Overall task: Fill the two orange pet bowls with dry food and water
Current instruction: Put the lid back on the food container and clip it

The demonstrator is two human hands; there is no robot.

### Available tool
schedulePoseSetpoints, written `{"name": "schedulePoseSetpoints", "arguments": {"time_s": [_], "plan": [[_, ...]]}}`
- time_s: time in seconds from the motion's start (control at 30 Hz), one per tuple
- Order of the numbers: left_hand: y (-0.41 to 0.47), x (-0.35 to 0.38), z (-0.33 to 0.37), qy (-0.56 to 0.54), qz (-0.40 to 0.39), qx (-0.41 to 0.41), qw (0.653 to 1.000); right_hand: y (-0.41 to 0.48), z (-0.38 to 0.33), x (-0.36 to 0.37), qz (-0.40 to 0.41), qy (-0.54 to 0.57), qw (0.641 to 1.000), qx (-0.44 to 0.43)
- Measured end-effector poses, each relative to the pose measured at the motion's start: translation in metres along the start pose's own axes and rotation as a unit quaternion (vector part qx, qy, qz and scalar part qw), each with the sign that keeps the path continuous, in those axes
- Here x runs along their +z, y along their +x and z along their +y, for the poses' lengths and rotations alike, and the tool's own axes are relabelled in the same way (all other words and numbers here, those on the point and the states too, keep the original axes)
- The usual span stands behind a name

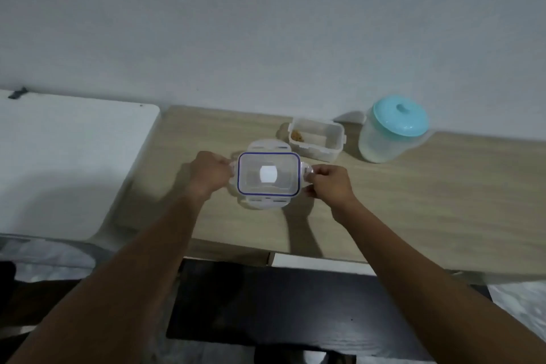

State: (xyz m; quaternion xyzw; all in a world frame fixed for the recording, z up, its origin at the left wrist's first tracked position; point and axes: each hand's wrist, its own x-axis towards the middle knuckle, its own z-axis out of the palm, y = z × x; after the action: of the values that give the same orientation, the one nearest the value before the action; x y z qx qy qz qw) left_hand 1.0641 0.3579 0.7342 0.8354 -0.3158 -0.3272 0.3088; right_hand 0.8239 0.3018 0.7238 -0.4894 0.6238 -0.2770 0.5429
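A clear container lid with a blue seal and four flaps is held flat above the wooden table. My left hand grips its left flap and my right hand pinches its right flap. Just behind the lid stands the open clear food container, with a small heap of brown dry food in its left end. To the right of it stands a translucent water jug with a turquoise lid. No orange bowl is in view.
A white table adjoins the wooden one on the left. A dark surface lies below the wooden table's front edge. The wall runs straight behind both tables.
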Motion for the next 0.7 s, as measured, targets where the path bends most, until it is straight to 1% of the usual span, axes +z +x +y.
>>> {"name": "schedulePoseSetpoints", "arguments": {"time_s": [0.1, 0.2, 0.27, 0.33, 0.4, 0.43, 0.47, 0.53, 0.57, 0.63, 0.7], "plan": [[0.012, 0.010, 0.043, -0.110, -0.007, 0.068, 0.992, 0.010, -0.029, -0.031, 0.052, 0.068, 0.995, -0.057], [0.020, 0.021, 0.085, -0.171, -0.011, 0.109, 0.979, 0.026, -0.044, -0.055, 0.104, 0.095, 0.985, -0.099], [0.027, 0.034, 0.107, -0.225, -0.044, 0.104, 0.968, 0.040, -0.051, -0.065, 0.123, 0.114, 0.981, -0.100], [0.036, 0.050, 0.116, -0.265, -0.071, 0.083, 0.958, 0.053, -0.048, -0.070, 0.122, 0.164, 0.976, -0.078], [0.047, 0.069, 0.118, -0.285, -0.059, 0.050, 0.956, 0.065, -0.040, -0.072, 0.130, 0.203, 0.969, -0.049], [0.048, 0.077, 0.117, -0.287, -0.038, 0.042, 0.956, 0.067, -0.035, -0.070, 0.141, 0.192, 0.970, -0.044], [0.047, 0.086, 0.116, -0.278, -0.018, 0.046, 0.959, 0.069, -0.030, -0.069, 0.153, 0.151, 0.975, -0.050], [0.046, 0.103, 0.111, -0.244, 0.020, 0.082, 0.966, 0.071, -0.024, -0.063, 0.168, 0.065, 0.981, -0.065], [0.046, 0.111, 0.108, -0.229, 0.033, 0.097, 0.968, 0.076, -0.020, -0.060, 0.179, 0.045, 0.980, -0.068], [0.051, 0.125, 0.101, -0.229, 0.039, 0.110, 0.967, 0.086, -0.013, -0.054, 0.201, 0.025, 0.976, -0.078], [0.055, 0.136, 0.094, -0.223, 0.036, 0.103, 0.969, 0.091, -0.008, -0.049, 0.207, 0.015, 0.975, -0.081]]}}
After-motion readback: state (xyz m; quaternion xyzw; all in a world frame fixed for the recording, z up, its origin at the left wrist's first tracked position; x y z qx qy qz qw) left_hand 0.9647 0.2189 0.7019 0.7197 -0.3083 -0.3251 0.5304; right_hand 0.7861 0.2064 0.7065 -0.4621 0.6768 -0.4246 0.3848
